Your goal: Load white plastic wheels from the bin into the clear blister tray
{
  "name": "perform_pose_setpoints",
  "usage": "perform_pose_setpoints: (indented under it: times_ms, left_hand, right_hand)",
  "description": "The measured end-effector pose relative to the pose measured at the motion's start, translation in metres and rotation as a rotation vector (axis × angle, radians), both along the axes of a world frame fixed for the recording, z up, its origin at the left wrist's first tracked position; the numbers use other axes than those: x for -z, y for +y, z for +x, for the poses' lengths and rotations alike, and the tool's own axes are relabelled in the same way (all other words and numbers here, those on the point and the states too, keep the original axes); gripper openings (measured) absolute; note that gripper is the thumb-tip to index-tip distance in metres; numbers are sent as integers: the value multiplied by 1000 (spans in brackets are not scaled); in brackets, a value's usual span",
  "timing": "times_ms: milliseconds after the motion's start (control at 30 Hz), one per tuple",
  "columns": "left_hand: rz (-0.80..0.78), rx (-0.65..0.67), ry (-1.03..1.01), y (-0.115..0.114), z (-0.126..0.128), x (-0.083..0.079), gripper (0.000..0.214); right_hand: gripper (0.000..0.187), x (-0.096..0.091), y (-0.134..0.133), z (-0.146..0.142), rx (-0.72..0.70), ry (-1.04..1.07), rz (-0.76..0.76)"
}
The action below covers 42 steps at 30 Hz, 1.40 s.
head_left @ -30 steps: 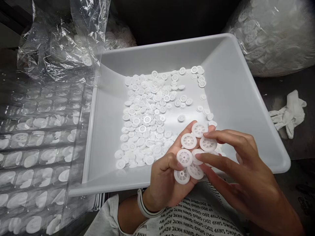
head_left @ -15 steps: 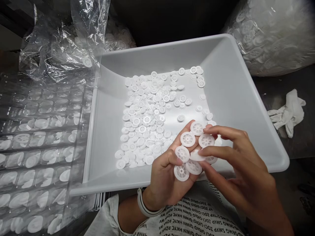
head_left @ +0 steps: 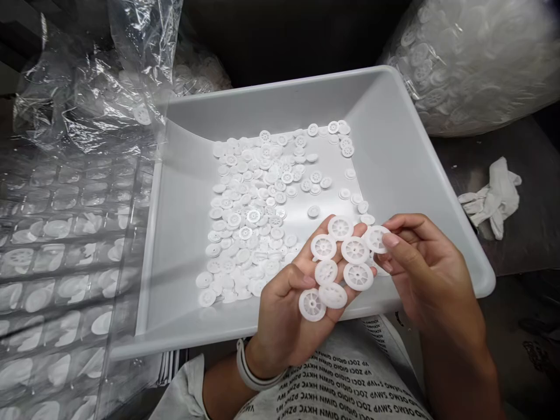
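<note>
A dark tabletop (head_left: 536, 233) spreads along the right side, smooth and dull, its near edge crossing to the right border. A crumpled white glove (head_left: 499, 198) lies on it. Along the top, the backdrop (head_left: 280, 35) is nearly black; whether it is a wall or open space cannot be told. Below the tabletop, the lower right corner (head_left: 520, 332) is too dim to read clearly. Light falls brightest across the middle and fades toward the corners, throwing sharp white glints on loose clear plastic (head_left: 144, 35) at the upper left.
</note>
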<state>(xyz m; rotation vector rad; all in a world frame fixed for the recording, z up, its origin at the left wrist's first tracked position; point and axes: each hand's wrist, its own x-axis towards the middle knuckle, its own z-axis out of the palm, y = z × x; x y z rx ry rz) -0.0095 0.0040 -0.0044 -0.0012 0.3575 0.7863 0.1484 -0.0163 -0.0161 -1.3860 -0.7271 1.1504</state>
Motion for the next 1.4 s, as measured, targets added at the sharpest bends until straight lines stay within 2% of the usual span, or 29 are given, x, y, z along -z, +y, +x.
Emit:
perform_pose_setpoints:
  times_ms: [667,1400]
  left_hand:
    - [-32,18,48,1,1,-1,73]
    - [-65,13,71,0,1,-5,71]
  right_hand:
    - [15,0,6,-2,15,134,-52]
    - [11,4,1,2,-84,-69,61]
